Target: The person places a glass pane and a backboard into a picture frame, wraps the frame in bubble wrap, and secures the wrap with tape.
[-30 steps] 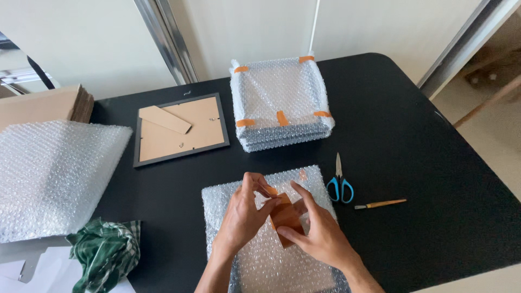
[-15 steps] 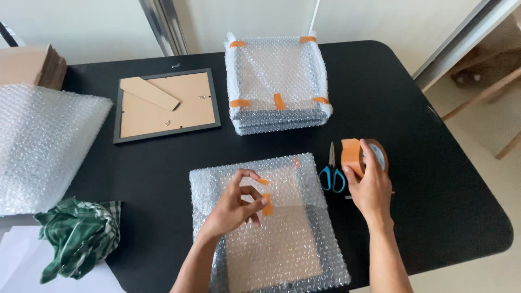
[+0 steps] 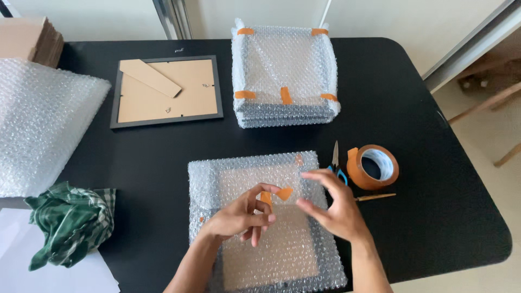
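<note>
My left hand (image 3: 241,217) hovers over the bubble-wrapped frame (image 3: 266,217), thumb and forefinger pinched on a short strip of orange tape (image 3: 277,194). One end of the strip is stuck down near the middle of the wrap and the free end lifts up and to the right. My right hand (image 3: 334,209) sits just beside it, fingers spread and loosely curled, holding nothing, fingertips near the strip's free end. The wrapped frame lies flat at the near edge of the black table (image 3: 423,163), its long axis running away from me, tilted a little to the left.

Half a second ago my right hand was out on the tape roll; it has come back in over the parcel and the roll is let go.

Just right of the parcel lie blue-handled scissors (image 3: 336,165), blades pointing away from me, then the orange tape roll (image 3: 373,166) and a thin wooden-handled tool (image 3: 375,197). At the left sit a crumpled green cloth (image 3: 70,222) and a sheet of bubble wrap (image 3: 43,125). Farther back, a bare picture frame (image 3: 167,91) lies face down, and a stack of wrapped, taped frames (image 3: 285,76) sits beyond the parcel.
</note>
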